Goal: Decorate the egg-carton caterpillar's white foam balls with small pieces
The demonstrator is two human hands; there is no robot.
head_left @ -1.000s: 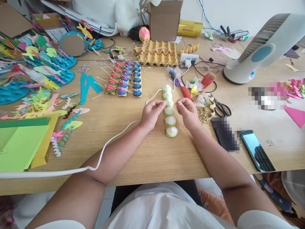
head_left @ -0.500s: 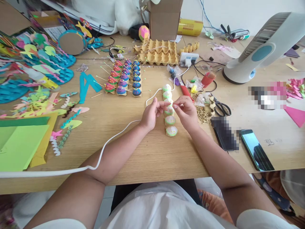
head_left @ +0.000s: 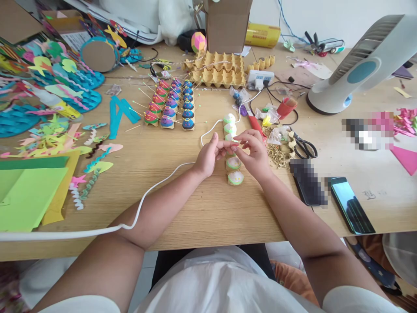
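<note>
Gently, steady both wrists: your left hand (head_left: 208, 157) is part-open, your right hand (head_left: 257, 155) nearly pinched, any hold unclear, fingers meeting over the white-and-green domed carton row (head_left: 233, 163).

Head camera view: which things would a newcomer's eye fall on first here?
The tall white fan leans large at the upper right. Left of centre, three colourful strips of bumps stand with thin pins sticking out. In the middle, the left hand and right hand come together over a white-and-green strip.
</note>
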